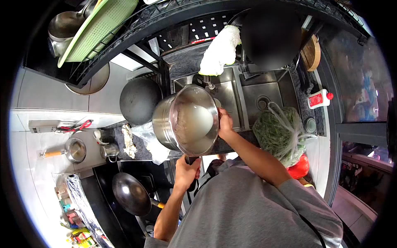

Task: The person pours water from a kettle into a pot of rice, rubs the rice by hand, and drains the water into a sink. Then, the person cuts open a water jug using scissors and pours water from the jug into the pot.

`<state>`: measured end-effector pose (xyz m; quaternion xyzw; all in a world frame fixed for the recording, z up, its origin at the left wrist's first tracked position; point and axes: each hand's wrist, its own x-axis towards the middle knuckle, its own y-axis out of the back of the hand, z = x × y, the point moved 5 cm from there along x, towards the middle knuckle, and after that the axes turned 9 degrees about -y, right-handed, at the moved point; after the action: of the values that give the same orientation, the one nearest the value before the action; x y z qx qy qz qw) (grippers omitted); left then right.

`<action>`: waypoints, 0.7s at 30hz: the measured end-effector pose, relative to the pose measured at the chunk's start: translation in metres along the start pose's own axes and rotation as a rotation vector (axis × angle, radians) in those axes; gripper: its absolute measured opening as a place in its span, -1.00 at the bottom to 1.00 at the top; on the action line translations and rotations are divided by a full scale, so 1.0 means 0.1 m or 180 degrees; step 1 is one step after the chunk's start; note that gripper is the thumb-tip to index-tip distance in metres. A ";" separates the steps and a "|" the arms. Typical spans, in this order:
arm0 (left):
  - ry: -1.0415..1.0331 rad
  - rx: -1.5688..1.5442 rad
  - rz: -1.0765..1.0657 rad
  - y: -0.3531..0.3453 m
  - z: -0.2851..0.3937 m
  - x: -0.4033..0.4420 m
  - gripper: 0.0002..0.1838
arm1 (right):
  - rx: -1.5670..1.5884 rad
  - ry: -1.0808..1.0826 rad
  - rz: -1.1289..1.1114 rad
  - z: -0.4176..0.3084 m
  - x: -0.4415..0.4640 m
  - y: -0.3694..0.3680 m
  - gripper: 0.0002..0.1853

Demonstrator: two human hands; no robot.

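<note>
Two hands: ours, both on one metal pot point(167, 122), held up over the front edge of the bench point(142, 153) and the near end of the sink's left basin.
Left hand: our left hand point(186, 172) has its fingers wrapped around the black handle point(191, 160), at the side of the pot nearest our body.
Right hand: our right hand point(225, 123) holds the pot at its rim, the fingers closed on it and partly hidden, so we cannot tell where each one lies.
Pot: tilted, its mouth turned up towards us, with cloudy, pale contents inside.
Sink: two steel basins point(286, 87) lie beyond the pot, with a white cloth point(220, 49) hanging above.
Right of the sink: we see a clear bag of green vegetables point(275, 130) at the front edge and a white bottle point(317, 99) with a red cap farther back.
Left of the pot: a dark round pan point(140, 101) stands just beside it, and a white plastic bag point(158, 151) lies near.
Stove: a wok point(130, 194) sits lower left, well apart from the right hand.
</note>
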<state>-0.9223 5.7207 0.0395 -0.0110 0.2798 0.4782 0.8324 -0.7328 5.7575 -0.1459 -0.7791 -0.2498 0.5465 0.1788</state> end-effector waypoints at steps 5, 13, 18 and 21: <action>-0.0057 0.0245 0.0058 0.01 -0.05 0.08 -0.81 | 0.0240 0.0095 -0.0010 0.09 0.15 0.02 -0.69; -0.0193 0.0390 0.0203 -0.12 0.01 0.08 -0.79 | 0.0774 -0.0196 -0.0156 0.10 0.11 0.04 -0.69; -0.0199 0.0435 0.0190 -0.21 0.02 0.07 -0.79 | 0.0752 -0.0042 0.0017 0.23 0.34 0.24 -0.67; -0.0192 0.0480 0.0263 -0.26 0.00 0.08 -0.80 | 0.0633 -0.0059 0.0231 0.26 0.41 0.31 -0.66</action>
<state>-0.8979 5.7129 0.0290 0.0776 0.2899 0.4899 0.8185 -0.7397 5.7561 -0.2034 -0.7609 -0.1676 0.5819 0.2329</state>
